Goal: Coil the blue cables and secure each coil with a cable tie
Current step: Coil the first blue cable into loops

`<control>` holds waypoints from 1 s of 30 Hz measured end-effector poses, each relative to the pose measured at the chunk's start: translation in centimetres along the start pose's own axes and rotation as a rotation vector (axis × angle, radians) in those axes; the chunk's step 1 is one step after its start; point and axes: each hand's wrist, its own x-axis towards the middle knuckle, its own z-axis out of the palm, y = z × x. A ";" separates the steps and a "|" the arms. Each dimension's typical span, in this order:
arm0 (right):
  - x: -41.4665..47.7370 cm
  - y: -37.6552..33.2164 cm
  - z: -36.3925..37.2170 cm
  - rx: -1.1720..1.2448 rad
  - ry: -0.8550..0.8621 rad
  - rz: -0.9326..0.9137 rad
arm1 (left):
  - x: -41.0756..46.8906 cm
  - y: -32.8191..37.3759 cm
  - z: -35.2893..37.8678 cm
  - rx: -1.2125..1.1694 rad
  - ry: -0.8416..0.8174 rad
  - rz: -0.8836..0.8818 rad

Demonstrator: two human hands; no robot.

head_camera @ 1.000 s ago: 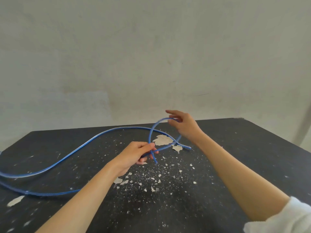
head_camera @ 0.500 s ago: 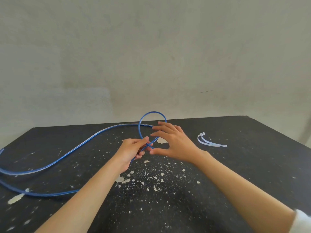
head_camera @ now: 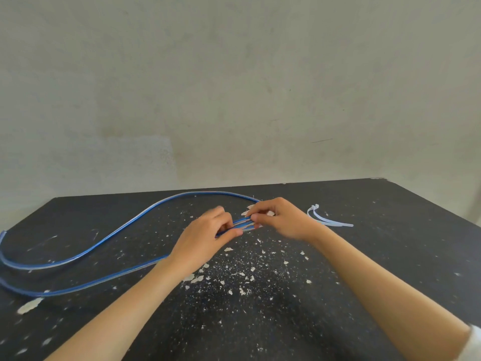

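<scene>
Blue cable (head_camera: pixel 109 239): lies on the bench in long curves; a few strands of it are gathered side by side into a flattened bundle between the two hands, near the middle of the bench.
Bundle axis: runs from lower left to upper right, one end in each hand.
Loose run: one strand leaves the right hand, arcs along the far part of the bench and sweeps down to the left edge; a second strand runs from under the left wrist to the lower left, and the two near each other at the left edge.
Left hand (head_camera: pixel 205 235): fingers curled, thumb pressed against them, clamped on the near-left end of the bundle.
Right hand (head_camera: pixel 279 217): fingers and thumb pinched together on the far-right end of the bundle.
Cable ties (head_camera: pixel 326 220): pale, lying together on the bench just right of the right hand, heads toward the far side, tails pointing right; apart from the cable.
Bench (head_camera: pixel 390 256): black top, scattered with white flakes (head_camera: pixel 234 277), thickest below the hands.
Sleeve (head_camera: pixel 475 342): white, at the right forearm, bottom right corner.
Writing: none legible on cable or ties.
</scene>
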 end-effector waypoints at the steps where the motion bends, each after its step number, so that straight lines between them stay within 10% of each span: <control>1: 0.0 0.0 -0.3 0.066 -0.009 0.013 | -0.1 0.1 0.0 0.131 0.103 0.096; 5: 0.3 -0.3 -0.9 0.491 -0.009 0.079 | 0.3 0.9 -0.4 0.011 0.226 0.043; 13: 1.2 0.2 -1.1 0.930 0.000 0.188 | 3.2 1.1 -1.8 -0.746 -0.129 -0.358; 17: 1.9 0.0 -0.6 0.741 0.121 0.254 | 4.1 0.8 -1.8 -1.000 -0.309 -0.538; 24: 1.7 -0.6 3.3 0.280 0.658 0.296 | 5.7 -1.1 -1.0 -1.550 0.092 -0.894; 30: 0.3 -2.9 8.5 0.381 0.023 0.262 | 6.4 -1.2 -0.5 -1.667 0.173 -0.899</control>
